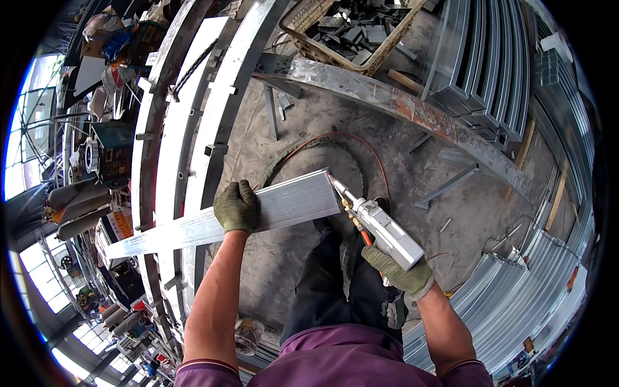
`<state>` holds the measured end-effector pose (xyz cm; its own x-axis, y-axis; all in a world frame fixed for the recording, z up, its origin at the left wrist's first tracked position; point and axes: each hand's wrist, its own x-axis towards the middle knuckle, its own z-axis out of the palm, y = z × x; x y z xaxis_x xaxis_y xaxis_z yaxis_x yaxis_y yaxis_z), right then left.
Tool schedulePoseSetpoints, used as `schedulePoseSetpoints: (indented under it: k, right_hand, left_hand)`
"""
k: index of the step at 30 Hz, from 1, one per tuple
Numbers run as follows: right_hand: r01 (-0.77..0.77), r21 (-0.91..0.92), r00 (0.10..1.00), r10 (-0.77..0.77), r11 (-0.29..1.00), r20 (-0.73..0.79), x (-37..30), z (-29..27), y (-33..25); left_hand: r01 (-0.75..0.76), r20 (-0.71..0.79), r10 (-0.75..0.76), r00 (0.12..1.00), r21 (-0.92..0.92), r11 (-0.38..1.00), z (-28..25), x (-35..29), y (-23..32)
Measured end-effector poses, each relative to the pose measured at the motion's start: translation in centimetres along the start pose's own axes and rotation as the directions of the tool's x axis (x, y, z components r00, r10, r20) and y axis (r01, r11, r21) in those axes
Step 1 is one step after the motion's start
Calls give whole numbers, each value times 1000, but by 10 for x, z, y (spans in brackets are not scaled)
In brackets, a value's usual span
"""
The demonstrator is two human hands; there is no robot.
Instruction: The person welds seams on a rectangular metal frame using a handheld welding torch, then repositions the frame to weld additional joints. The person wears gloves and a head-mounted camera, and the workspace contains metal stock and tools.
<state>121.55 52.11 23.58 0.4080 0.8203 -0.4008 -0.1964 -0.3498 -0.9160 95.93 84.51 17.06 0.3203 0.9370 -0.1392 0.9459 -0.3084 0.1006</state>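
Observation:
My left hand [236, 208], in a green work glove, is closed over a long silver metal profile [298, 200]. The profile slants from the rails at the left to its cut end in front of my legs. My right hand [401, 273], gloved alike, grips a silver handheld power tool [391, 233] with a narrow pointed nose. Its tip is at the upper corner of the profile's cut end; whether it touches I cannot tell. Brass fittings [354, 222] and an orange hose piece run beside the tool, and my right fingers are partly hidden beneath its body.
Long metal rails [222, 122] form a rack at the left. A rusty steel beam [412, 106] crosses ahead on legs. Beyond it stands a plastic crate [387, 55] of metal offcuts. Stacked metal profiles [480, 71] fill the right. A red hose [377, 158] curves over the concrete floor.

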Motion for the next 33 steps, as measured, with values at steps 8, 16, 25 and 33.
schedulePoseSetpoints:
  k: [8,16,25,33]
  right_hand:
    - [64,-125,998,-60,990,35,0,-2,5]
    - [53,-106,999,-52,993,14,4,-1,-6]
    - [44,-56,998,-42,997,42,3,-4,-4]
    - [-24,7,999,24,1000,40,-1,-3,-3]
  left_hand:
    - [-2,-11,2,1000,9,1000,1,0,0]
    - [9,-8,-9,1000,14,1000,0,0,2]
    - [1,-15,0,1000,14,1000,0,-1,3]
    - [12,-6,-12,1000,13,1000,1,0,2]
